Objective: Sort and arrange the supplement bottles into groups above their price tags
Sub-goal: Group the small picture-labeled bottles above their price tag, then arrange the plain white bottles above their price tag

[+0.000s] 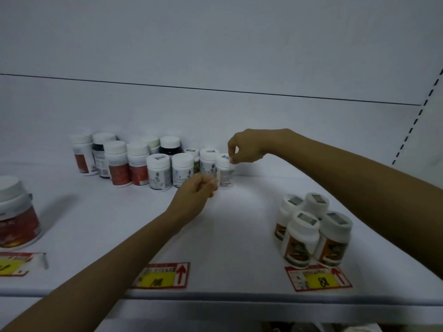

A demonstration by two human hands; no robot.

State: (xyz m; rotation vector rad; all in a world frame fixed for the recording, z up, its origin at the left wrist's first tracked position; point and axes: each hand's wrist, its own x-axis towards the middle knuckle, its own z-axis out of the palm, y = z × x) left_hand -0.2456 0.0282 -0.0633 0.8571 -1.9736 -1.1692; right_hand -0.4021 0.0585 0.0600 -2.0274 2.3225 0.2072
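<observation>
While both my arms reach over the white shelf (227, 236), my right hand (244, 147) pinches the cap of a small white bottle (225, 172) between thumb and fingertips, and my left hand (199, 192) curls against its lower side; its fingers look bent closed, though blur keeps me from telling whether they truly grip the bottle. This bottle stands upright at the right end of the back cluster (148, 161), near the rear wall. It has a pale label with fine dark print and a white cap carrying a small sticker. Just left of it stand more small white bottles of the same kind, touching each other, one with a greenish label tucked behind them. Further left in the cluster are taller bottles with red labels and two dark bottles with white caps, all upright and packed close. At the front right, four white bottles with orange labels (311, 231) stand in a tight group, each cap bearing a grey square sticker, just behind a red and yellow price tag (318, 279) marked 88. A second price tag (163, 275) lies at the shelf's front middle, under my left forearm. At the far left a wide red tub (16, 219) with a white lid stands behind a third tag (14, 263).
</observation>
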